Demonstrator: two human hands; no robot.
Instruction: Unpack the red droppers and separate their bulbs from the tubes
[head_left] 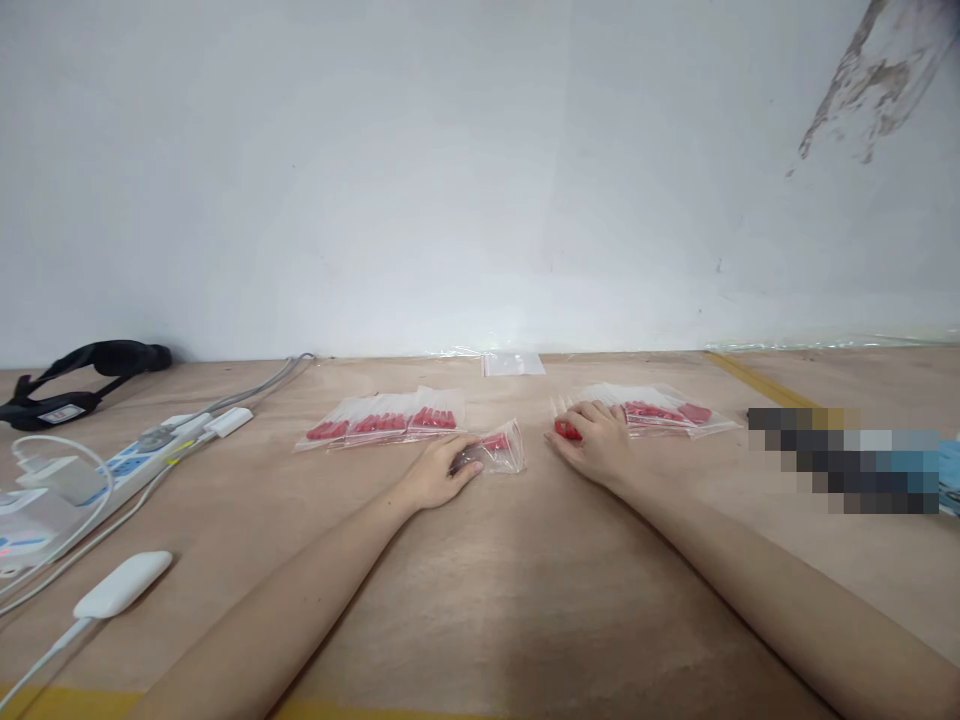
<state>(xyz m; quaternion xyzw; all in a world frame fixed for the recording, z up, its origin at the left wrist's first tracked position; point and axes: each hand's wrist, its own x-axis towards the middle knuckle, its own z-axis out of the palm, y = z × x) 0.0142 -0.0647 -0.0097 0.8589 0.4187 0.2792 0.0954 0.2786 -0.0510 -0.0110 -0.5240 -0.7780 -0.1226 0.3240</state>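
Presently, at frame centre, left hand (pixel 441 472) is clamping fingers on a small clear bag (pixel 502 452); right hand (pixel 598 443) is covering a red piece (pixel 566 431), grip unclear.

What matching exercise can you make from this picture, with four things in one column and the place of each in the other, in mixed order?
Things
1. left hand
2. right hand
3. power strip
4. black strap

Places
A. far left, at the wall
B. on the small clear bag
C. left side of the table, with white plugs in it
D. touching a red piece near the right pile of bags

Pairs: 1-B; 2-D; 3-C; 4-A
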